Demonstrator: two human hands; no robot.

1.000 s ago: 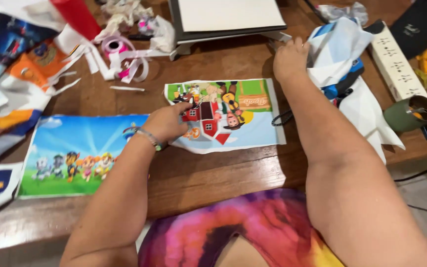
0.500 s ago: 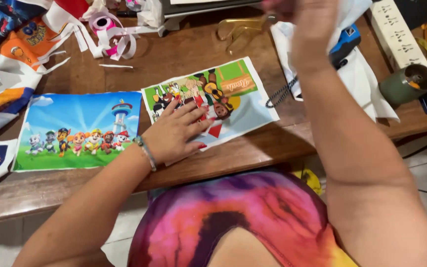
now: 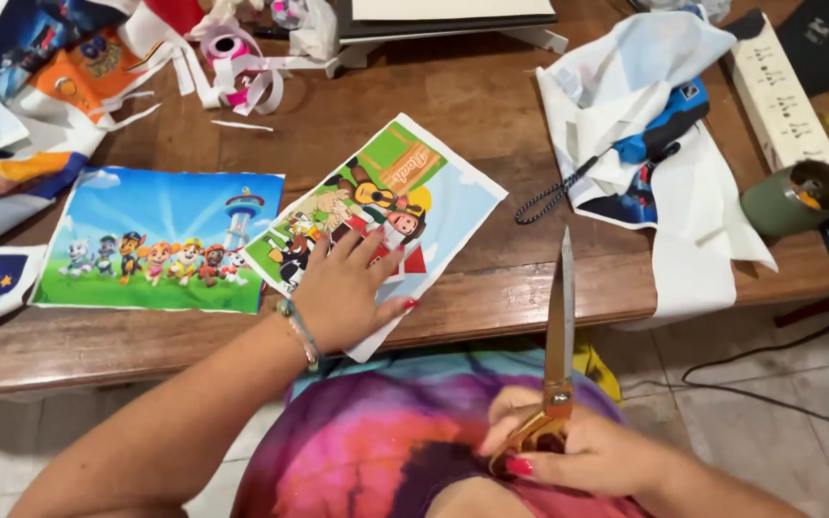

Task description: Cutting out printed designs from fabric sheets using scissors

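Note:
My left hand (image 3: 347, 288) lies flat, fingers spread, on a printed cartoon fabric sheet (image 3: 434, 192) that sits tilted at the front edge of the wooden table (image 3: 491, 96). My right hand (image 3: 587, 456) is low over my lap, below the table edge, and holds a pair of gold-handled scissors (image 3: 562, 326) by the handles. The blades are closed and point up toward the table edge.
A second cartoon print with a blue sky (image 3: 160, 240) lies to the left. More printed fabric pieces (image 3: 21, 105) and ribbon (image 3: 232, 62) fill the far left. White cloth with a blue tool (image 3: 659, 134), a green cup (image 3: 793, 197) and a power strip (image 3: 779, 91) sit right.
My right hand came down from the far right of the table to my lap, now holding scissors. The left hand has turned the cartoon sheet and pulled it toward the table edge.

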